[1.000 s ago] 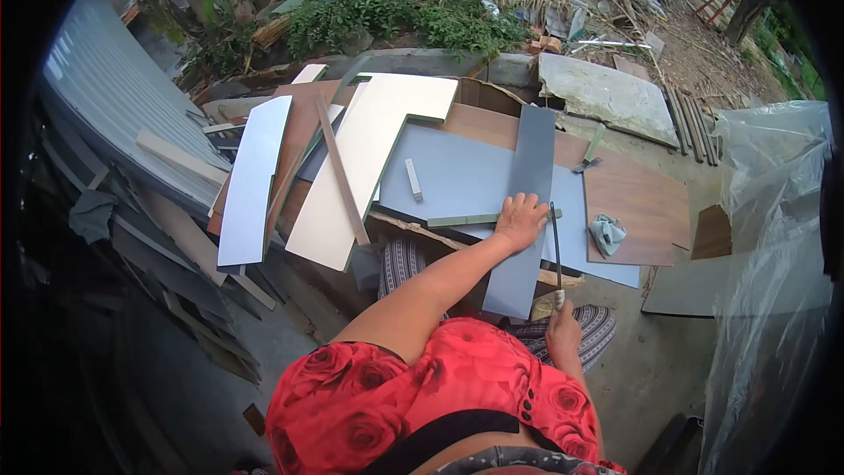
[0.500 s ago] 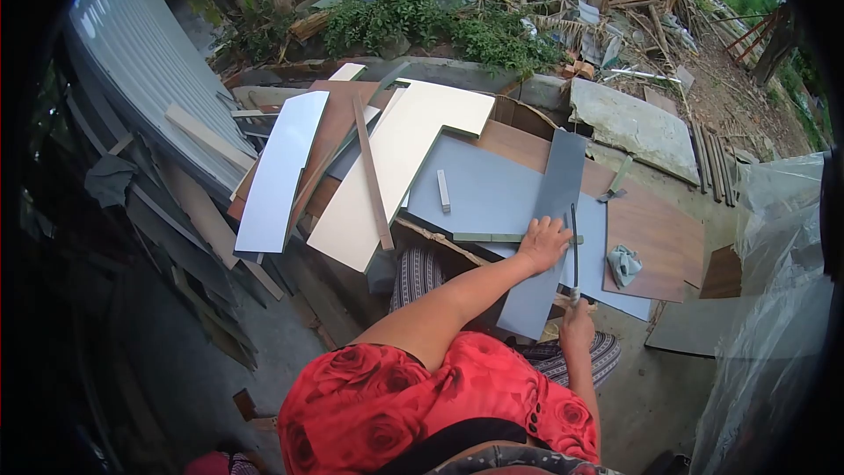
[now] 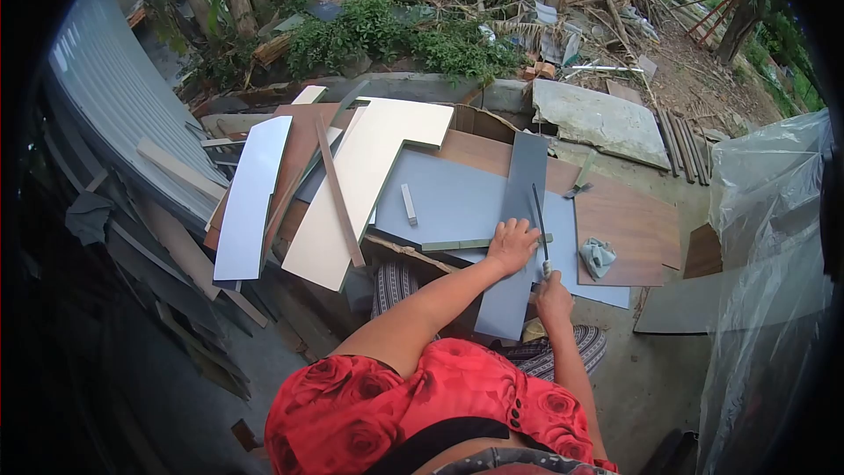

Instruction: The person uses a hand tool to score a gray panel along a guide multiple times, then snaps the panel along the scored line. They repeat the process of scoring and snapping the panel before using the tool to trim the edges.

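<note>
My left hand [image 3: 513,244] presses down, fingers apart, on a long dark grey board [image 3: 525,167] and a thin greenish strip [image 3: 457,244] that runs beneath my palm. Wrapped round the pale handle of a thin saw-like tool [image 3: 541,224], my right hand [image 3: 555,295] is closed near the board's right edge. The tool's dark narrow blade points away from me and lies over or against that edge. Under the grey board are a wide blue-grey panel [image 3: 457,198] and a light blue panel [image 3: 563,211]. A small pale block [image 3: 409,205] rests on the wide panel.
Cream [image 3: 352,185] and white [image 3: 255,193] boards lie to the left, with a brown stick [image 3: 336,185] across the cream one. A brown panel [image 3: 624,229] bears a crumpled cloth [image 3: 598,259]. Corrugated metal [image 3: 114,79] stands at left, plastic sheeting [image 3: 765,255] at right. Behind is a concrete slab [image 3: 598,119].
The whole view has shifted, so the boards appear further left. My right hand and the tool are slightly further forward against the grey board. My left hand keeps its place on it.
</note>
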### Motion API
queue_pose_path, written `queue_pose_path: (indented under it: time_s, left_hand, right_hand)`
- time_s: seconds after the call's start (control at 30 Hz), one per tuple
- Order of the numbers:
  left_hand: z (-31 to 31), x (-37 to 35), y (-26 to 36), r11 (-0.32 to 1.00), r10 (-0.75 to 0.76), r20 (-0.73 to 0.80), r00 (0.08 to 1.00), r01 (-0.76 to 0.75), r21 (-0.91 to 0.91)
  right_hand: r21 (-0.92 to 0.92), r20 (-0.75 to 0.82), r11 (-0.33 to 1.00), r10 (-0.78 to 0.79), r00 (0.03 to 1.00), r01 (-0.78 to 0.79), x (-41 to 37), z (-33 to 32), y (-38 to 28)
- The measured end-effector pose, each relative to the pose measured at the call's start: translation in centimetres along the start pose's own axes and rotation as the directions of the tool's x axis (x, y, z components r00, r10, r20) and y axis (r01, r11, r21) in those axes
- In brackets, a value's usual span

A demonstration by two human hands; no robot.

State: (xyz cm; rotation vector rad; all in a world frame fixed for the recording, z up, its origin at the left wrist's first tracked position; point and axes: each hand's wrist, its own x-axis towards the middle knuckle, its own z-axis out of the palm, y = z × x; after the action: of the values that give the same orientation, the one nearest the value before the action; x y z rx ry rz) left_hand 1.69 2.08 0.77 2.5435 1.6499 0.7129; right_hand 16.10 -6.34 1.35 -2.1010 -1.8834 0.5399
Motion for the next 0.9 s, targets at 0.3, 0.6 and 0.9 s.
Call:
queue_pose_path:
  time_s: [0.3, 0.6, 0.9]
  left_hand:
    - [0.5, 0.0, 0.0, 0.999, 0.030, -0.041, 0.999, -0.031, -0.022]
    - [0.5, 0.3, 0.1, 1.000, 0.013, -0.036, 0.999, -0.013, -0.014]
    - [0.6, 0.3, 0.1, 1.000, 0.005, -0.023, 1.000, -0.006, -0.009]
  right_hand:
    - [0.062, 0.088, 0.994, 0.089, 0.992, -0.095, -9.1, -0.3, 3.6]
    - [0.015, -0.013, 1.000, -0.021, 1.000, 0.021, -0.3, 0.1, 0.5]
    - [0.103, 0.045, 0.992, 0.070, 0.997, -0.075, -9.5, -0.7, 3.9]
